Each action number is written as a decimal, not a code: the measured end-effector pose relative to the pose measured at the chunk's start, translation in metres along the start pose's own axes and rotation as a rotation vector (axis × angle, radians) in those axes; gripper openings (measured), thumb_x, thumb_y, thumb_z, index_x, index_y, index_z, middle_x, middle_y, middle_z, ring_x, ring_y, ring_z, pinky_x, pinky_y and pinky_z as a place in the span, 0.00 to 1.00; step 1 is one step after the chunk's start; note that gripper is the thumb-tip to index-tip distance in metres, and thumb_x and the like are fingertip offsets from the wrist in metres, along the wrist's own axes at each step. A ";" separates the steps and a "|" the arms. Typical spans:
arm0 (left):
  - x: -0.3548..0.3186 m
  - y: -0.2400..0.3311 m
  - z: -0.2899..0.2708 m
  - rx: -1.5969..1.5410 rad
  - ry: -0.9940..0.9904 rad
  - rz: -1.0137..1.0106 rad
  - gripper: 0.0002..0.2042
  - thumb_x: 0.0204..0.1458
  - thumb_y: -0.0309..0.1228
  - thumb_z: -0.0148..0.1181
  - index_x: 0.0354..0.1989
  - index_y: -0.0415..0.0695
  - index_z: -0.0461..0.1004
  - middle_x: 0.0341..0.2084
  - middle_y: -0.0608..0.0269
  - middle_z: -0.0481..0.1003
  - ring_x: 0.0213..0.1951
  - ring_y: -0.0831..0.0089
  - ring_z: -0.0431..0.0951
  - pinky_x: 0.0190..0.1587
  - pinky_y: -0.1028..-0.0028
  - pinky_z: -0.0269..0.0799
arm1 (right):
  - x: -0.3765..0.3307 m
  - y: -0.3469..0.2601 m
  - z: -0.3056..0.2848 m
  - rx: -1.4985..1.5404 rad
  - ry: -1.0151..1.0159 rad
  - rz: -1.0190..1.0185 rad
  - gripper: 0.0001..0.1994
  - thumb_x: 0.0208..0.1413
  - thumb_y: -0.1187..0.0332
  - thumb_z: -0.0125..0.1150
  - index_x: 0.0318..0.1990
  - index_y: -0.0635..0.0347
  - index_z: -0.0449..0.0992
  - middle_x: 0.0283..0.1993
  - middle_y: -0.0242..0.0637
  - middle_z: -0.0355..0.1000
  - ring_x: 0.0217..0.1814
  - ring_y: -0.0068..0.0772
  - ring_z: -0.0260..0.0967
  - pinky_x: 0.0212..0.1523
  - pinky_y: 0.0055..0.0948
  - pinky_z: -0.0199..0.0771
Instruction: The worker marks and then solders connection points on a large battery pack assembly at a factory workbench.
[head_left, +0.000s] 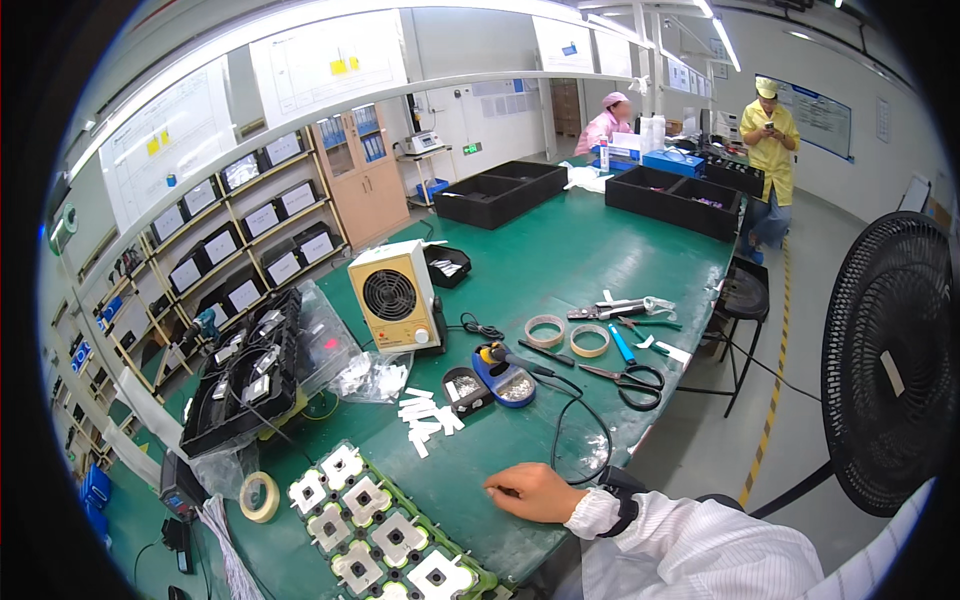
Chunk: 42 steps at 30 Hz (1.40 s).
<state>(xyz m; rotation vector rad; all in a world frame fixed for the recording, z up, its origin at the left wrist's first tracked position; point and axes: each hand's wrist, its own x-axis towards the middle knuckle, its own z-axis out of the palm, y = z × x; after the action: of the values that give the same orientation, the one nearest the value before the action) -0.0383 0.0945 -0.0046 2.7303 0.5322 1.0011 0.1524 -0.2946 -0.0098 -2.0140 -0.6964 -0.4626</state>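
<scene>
My right hand [535, 492] rests on the green table [560, 260] near its front edge, fingers loosely curled and pointing left, with nothing in it. A white sleeve and a black wrist strap [622, 500] cover the arm. The black cable [575, 420] of a soldering iron [510, 358] loops just beyond the hand. To its left lies a green tray [470, 572] of several white square parts. Small white strips [425, 415] lie scattered beyond the hand. My left hand is out of view.
A blue iron stand [505, 382], a beige desk fan [395, 295], tape rolls [545, 330], scissors [635, 380] and a black parts tray [245, 375] sit on the table. A large black fan [890, 360] stands to the right, with a stool [745, 290] nearby. Two people [770, 140] are at the far end.
</scene>
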 end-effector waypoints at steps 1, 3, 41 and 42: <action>-0.009 0.000 -0.001 -0.013 0.012 0.011 0.06 0.59 0.24 0.59 0.38 0.34 0.78 0.29 0.44 0.72 0.35 0.45 0.71 0.40 0.52 0.66 | -0.002 0.003 0.001 -0.024 -0.031 -0.054 0.06 0.58 0.70 0.64 0.39 0.60 0.81 0.30 0.40 0.79 0.30 0.42 0.77 0.35 0.38 0.77; -0.019 -0.003 -0.003 -0.009 0.009 0.032 0.06 0.59 0.24 0.59 0.38 0.34 0.78 0.28 0.44 0.72 0.35 0.45 0.71 0.39 0.52 0.66 | -0.004 0.005 0.003 -0.048 -0.058 -0.108 0.06 0.58 0.69 0.63 0.40 0.60 0.81 0.31 0.40 0.79 0.31 0.44 0.78 0.36 0.40 0.78; -0.012 0.011 -0.008 0.072 -0.049 -0.036 0.09 0.55 0.27 0.65 0.43 0.41 0.84 0.37 0.43 0.74 0.41 0.45 0.73 0.45 0.51 0.68 | -0.003 0.011 0.012 -0.076 -0.223 -0.141 0.04 0.59 0.69 0.60 0.37 0.58 0.78 0.32 0.36 0.73 0.38 0.41 0.73 0.44 0.40 0.72; -0.013 0.011 -0.008 0.074 -0.053 -0.041 0.09 0.55 0.27 0.65 0.43 0.41 0.84 0.37 0.43 0.74 0.41 0.45 0.73 0.45 0.51 0.68 | -0.004 0.011 0.012 -0.090 -0.250 -0.114 0.04 0.59 0.69 0.60 0.37 0.58 0.78 0.32 0.36 0.73 0.38 0.41 0.73 0.44 0.40 0.73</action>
<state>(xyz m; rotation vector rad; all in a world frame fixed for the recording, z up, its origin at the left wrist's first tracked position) -0.0496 0.0795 -0.0030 2.7898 0.6260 0.9143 0.1569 -0.2902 -0.0251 -2.1465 -0.9629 -0.3148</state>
